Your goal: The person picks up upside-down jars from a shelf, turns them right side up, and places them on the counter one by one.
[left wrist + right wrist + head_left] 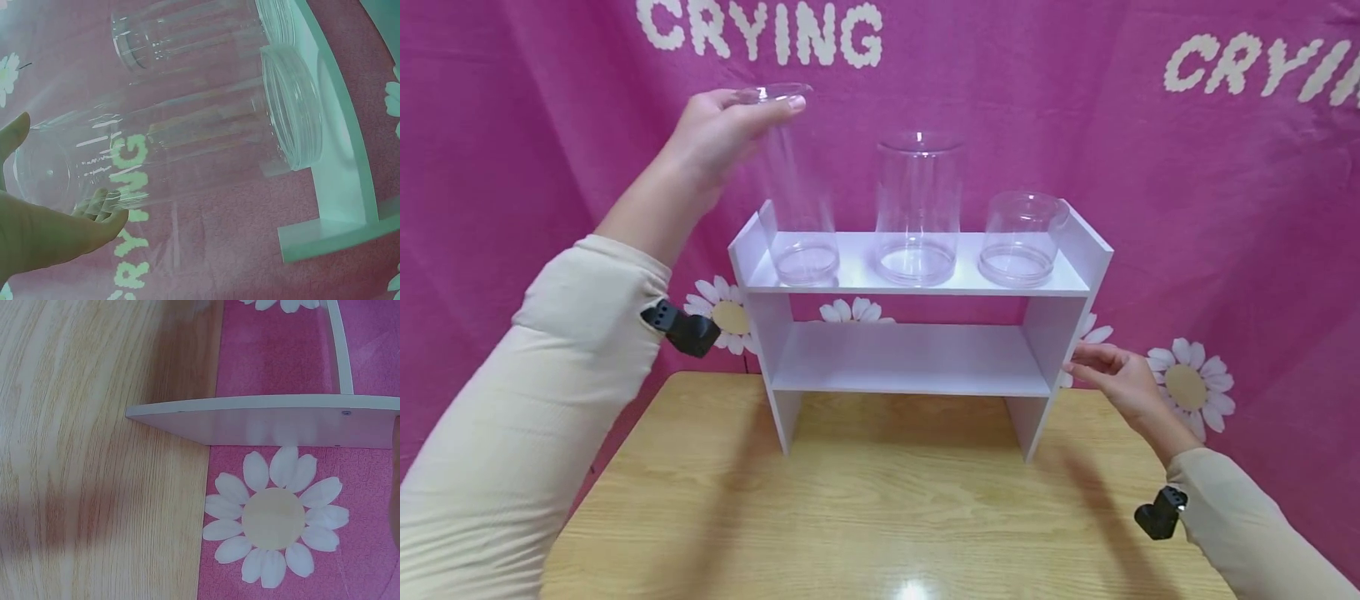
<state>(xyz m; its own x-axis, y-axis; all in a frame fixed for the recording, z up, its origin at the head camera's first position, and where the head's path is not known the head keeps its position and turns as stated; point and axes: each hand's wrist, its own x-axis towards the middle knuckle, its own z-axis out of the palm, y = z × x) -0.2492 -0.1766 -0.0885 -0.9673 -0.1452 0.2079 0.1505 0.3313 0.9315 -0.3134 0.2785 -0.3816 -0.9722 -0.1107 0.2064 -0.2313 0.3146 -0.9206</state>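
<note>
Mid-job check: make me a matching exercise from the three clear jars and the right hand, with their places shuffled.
1. Tall jar
2. Middle-height jar
3. Short jar
4. Right hand

A. Right end of the top shelf
B. At the rack's right side panel
C. Left end, held near its top by the left hand
D. Between the other two jars

Pairs: 1-C, 2-D, 3-A, 4-B

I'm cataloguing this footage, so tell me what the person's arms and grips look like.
The left sleeve and right sleeve are plain cream. At each cuff sits a small black device. The left grip and right grip wear no gloves.
</note>
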